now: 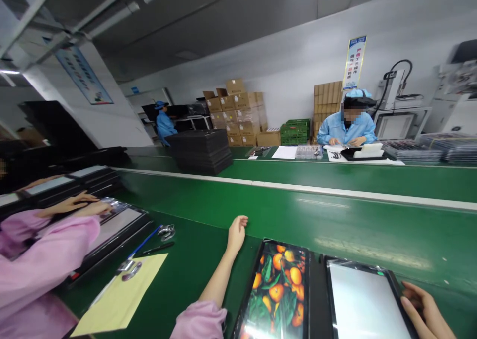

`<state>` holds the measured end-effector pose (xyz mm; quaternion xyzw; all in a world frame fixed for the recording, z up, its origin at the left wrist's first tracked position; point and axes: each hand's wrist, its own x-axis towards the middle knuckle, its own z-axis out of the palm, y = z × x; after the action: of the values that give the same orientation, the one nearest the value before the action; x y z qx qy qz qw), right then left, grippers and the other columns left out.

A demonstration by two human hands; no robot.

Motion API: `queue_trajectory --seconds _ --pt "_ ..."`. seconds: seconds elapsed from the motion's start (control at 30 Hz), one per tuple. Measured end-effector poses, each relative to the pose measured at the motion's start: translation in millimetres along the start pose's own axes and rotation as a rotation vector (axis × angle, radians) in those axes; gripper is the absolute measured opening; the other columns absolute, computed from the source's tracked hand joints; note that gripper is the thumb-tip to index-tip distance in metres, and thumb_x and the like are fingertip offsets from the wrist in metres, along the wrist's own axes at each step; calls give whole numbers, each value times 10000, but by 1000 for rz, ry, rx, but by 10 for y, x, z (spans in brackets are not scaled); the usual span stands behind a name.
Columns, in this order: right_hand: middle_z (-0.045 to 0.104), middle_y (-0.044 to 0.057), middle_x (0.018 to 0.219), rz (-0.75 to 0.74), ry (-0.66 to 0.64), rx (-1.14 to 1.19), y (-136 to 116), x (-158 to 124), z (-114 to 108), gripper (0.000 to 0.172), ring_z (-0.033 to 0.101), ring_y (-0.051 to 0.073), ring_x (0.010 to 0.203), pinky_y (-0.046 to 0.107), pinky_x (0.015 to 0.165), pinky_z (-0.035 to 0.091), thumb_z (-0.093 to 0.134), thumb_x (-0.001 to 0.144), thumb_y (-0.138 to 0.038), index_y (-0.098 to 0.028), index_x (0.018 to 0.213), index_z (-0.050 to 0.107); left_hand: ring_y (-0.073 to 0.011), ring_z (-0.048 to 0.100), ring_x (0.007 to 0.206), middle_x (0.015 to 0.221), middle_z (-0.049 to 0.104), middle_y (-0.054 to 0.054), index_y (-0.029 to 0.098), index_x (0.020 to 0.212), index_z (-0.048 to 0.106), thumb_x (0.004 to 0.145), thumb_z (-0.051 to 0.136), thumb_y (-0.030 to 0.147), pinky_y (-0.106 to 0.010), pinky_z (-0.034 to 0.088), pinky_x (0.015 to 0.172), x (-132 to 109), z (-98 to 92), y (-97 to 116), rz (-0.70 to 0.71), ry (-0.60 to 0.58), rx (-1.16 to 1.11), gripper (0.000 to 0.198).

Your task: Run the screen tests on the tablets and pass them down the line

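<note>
My left hand (237, 232) rests at the edge of the green belt, its fingers loosely curled and nothing visible in them. To its right lies a display panel (276, 289) showing oranges and green leaves, set in a black frame. Beside that is a second display panel (367, 299), with a plain white face under clear film and a small green tag near its top corner. My right hand (425, 306) grips this white panel's right edge, thumb on the rim; the lower part of the hand is cut off by the frame.
A yellow sheet (122, 299), a blue-handled tool (145, 242) and a black pen (158, 248) lie left of my arm. A neighbour's hands (85, 206) touch another panel. Stacked black trays (201, 150) stand across the belt (298, 212). A person in blue (348, 125) sits opposite.
</note>
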<state>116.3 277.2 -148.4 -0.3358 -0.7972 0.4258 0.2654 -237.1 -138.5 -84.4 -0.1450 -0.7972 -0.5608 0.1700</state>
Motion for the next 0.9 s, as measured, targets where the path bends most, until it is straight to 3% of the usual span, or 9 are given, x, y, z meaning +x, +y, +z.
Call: queue_trajectory --seconds 0.07,0.23,0.37,0.57,0.9 --pt "702 93 1048 11 -21 -24 -120 0 -48 648 668 349 998 439 771 546 449 754 -786 -258 1104 588 -198 694 822 887 716 -58 212 861 660 738 555 161 -364 561 822 16 -8 -39 -20 48 -36 170" --pt "702 82 1012 -52 -79 -69 -282 1 -115 595 665 322 980 415 796 534 417 776 -740 -252 1066 596 -228 732 941 993 744 -102 188 1087 633 818 580 294 -332 602 723 -18 11 -89 -86 47 -166 294" --pt "691 70 937 -69 -76 -99 -324 -16 -131 581 664 306 921 411 787 526 415 779 -717 -245 1071 587 -232 749 871 1003 751 -120 169 1221 580 775 696 420 -304 598 660 -52 11 -69 -120 42 -243 526" --pt "677 58 913 -98 -72 -94 -324 -8 -133 541 654 293 882 393 768 523 427 786 -679 -246 1068 588 -198 730 711 802 731 -60 147 1108 603 659 810 473 -289 565 649 -9 6 -74 -144 49 -297 592" --pt "670 71 914 -74 -84 -95 -304 -6 -130 594 650 310 903 421 813 527 424 762 -708 -233 1083 579 -137 661 700 767 660 7 169 1114 576 663 766 360 -260 513 700 26 -10 -66 -128 78 -327 526"
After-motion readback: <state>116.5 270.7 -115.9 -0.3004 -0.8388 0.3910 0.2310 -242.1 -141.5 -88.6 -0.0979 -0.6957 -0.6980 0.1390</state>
